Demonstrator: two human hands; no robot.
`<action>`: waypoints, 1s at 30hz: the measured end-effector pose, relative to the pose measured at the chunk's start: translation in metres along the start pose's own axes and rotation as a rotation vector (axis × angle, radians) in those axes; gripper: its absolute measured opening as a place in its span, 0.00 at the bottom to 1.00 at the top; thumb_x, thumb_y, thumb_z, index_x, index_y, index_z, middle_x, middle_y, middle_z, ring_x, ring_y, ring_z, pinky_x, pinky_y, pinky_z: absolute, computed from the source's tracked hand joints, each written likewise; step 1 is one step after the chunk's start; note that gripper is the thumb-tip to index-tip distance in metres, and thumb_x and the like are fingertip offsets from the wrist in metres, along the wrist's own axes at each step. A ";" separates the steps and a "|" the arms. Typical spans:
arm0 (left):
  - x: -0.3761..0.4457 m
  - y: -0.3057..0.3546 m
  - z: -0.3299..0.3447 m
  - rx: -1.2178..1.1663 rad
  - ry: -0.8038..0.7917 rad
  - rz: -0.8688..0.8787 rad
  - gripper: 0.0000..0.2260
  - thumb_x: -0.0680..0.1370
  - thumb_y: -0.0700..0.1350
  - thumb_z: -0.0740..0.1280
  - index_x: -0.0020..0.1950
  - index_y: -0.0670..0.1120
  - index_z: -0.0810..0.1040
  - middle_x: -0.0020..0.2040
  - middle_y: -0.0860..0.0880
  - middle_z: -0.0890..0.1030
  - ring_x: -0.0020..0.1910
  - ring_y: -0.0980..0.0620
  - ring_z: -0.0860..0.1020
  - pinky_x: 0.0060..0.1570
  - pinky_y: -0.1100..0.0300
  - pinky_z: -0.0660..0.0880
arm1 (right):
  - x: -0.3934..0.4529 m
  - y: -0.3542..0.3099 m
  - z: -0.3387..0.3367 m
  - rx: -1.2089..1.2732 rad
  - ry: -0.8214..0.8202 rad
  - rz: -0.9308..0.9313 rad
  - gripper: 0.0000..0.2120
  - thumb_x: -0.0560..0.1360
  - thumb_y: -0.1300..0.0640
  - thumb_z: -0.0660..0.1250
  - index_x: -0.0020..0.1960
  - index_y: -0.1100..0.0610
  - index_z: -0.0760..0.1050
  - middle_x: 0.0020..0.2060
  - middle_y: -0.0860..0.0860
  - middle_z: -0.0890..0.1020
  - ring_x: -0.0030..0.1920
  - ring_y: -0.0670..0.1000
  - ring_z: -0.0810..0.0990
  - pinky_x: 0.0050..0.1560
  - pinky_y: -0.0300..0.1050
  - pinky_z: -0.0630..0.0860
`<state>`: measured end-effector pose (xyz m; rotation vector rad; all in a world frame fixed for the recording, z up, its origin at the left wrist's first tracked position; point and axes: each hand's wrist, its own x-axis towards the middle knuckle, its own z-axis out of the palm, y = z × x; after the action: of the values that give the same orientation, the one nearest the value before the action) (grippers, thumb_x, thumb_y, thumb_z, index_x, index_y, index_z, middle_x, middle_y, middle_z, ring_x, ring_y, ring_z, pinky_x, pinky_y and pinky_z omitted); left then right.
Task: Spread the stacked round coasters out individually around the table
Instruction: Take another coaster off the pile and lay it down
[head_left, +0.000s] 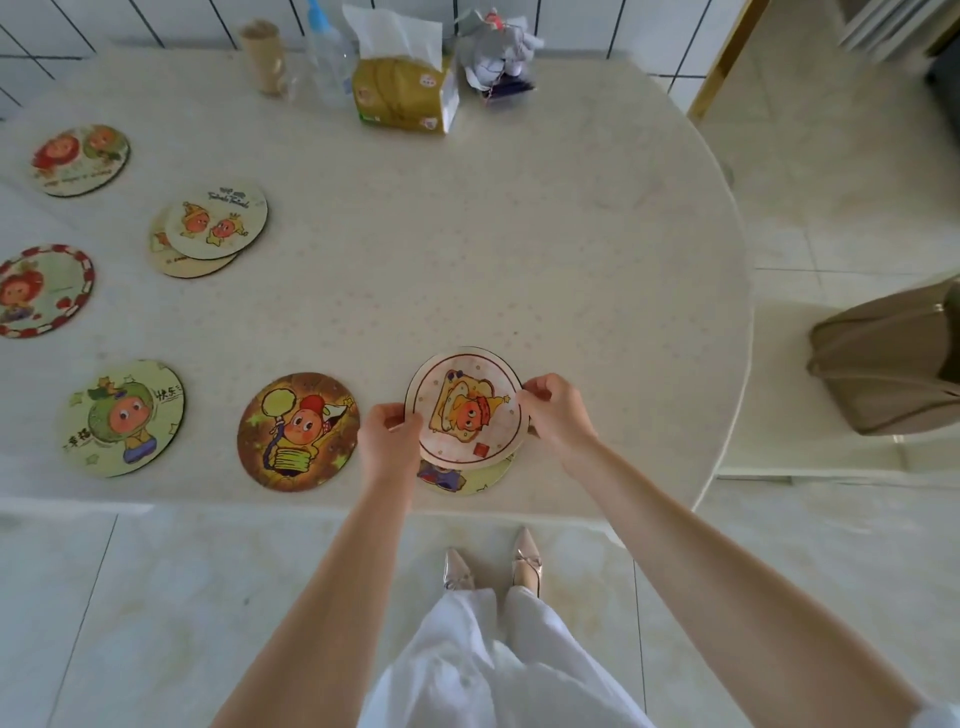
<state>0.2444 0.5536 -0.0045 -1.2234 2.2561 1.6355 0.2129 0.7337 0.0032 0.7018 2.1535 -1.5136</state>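
Note:
A white round coaster with a toast cartoon (466, 409) is lifted slightly near the table's front edge. My left hand (387, 434) pinches its left rim and my right hand (556, 410) pinches its right rim. Under it lies a yellow coaster (462, 478), mostly hidden. A brown coaster (297, 431) and a green one (123, 417) lie singly to the left. A red-rimmed coaster (44, 291) and another (80, 158) lie at the far left. Two coasters still overlap (210, 228) at the middle left.
At the back of the pale table (519, 234) stand a tissue pack (405, 96), a clear bottle (327, 57), a brown cup (265, 57) and a plush toy (498, 52). A tan bag (888, 364) sits off the table's right edge.

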 end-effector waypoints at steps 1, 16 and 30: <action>-0.006 0.002 0.003 -0.013 -0.009 0.004 0.08 0.76 0.41 0.68 0.54 0.43 0.77 0.41 0.53 0.78 0.38 0.58 0.75 0.34 0.64 0.70 | -0.002 0.002 -0.008 0.038 -0.009 0.003 0.08 0.74 0.58 0.64 0.52 0.56 0.75 0.44 0.50 0.79 0.51 0.56 0.81 0.51 0.56 0.81; -0.079 0.011 0.132 0.131 -0.431 0.036 0.09 0.74 0.39 0.68 0.53 0.46 0.77 0.46 0.52 0.81 0.43 0.58 0.79 0.37 0.67 0.71 | -0.016 0.102 -0.147 0.231 0.205 0.239 0.09 0.76 0.66 0.62 0.55 0.58 0.72 0.51 0.57 0.80 0.47 0.55 0.82 0.45 0.55 0.83; -0.041 0.024 0.135 0.280 -0.437 0.134 0.12 0.78 0.43 0.63 0.61 0.50 0.75 0.52 0.55 0.78 0.47 0.55 0.77 0.42 0.64 0.72 | 0.011 0.077 -0.166 -0.234 0.236 0.045 0.14 0.78 0.64 0.57 0.60 0.59 0.75 0.56 0.53 0.80 0.51 0.51 0.77 0.48 0.43 0.73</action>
<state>0.2082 0.6913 -0.0222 -0.5934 2.2157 1.3920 0.2439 0.9145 -0.0068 0.8761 2.4196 -1.1789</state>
